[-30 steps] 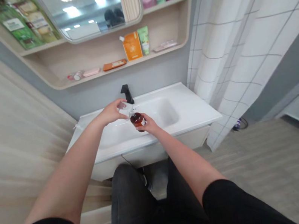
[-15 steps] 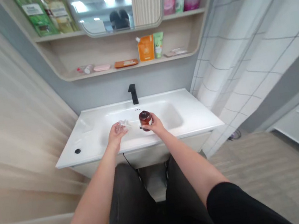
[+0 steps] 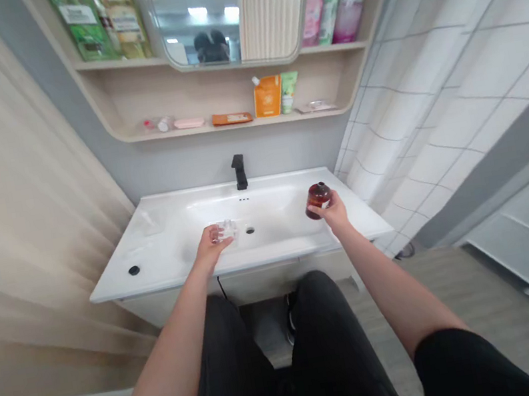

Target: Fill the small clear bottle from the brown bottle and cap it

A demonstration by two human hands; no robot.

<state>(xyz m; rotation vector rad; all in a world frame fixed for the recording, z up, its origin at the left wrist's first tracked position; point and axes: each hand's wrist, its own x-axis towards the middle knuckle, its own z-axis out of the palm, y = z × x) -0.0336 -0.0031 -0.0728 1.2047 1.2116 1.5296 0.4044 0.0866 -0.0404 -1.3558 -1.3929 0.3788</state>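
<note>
My right hand (image 3: 335, 213) is wrapped round an amber bottle (image 3: 318, 200) with a narrow dark neck and a pale label. It holds the bottle above the right end of the white washbasin (image 3: 267, 187). Over the basin's left part, my left hand (image 3: 211, 244) grips a small clear object (image 3: 226, 230), perhaps glass or plastic; its exact kind is hard to make out. A small round black cap (image 3: 134, 270) lies on the counter to the left. Near the back left of the counter rests a faint clear item (image 3: 149, 222).
A black faucet (image 3: 239, 172) stands behind the basin, with the drain (image 3: 250, 231) below. The shelf above carries an orange pouch (image 3: 268, 96), a green tube (image 3: 289, 92), an orange packet (image 3: 231, 118) and a pink bar (image 3: 189, 123). Curtains (image 3: 16, 199) hang at the left.
My right hand has carried the amber bottle to the right, away from my left hand. My left hand stays over the basin's left part with the clear object. The camera view has shifted slightly.
</note>
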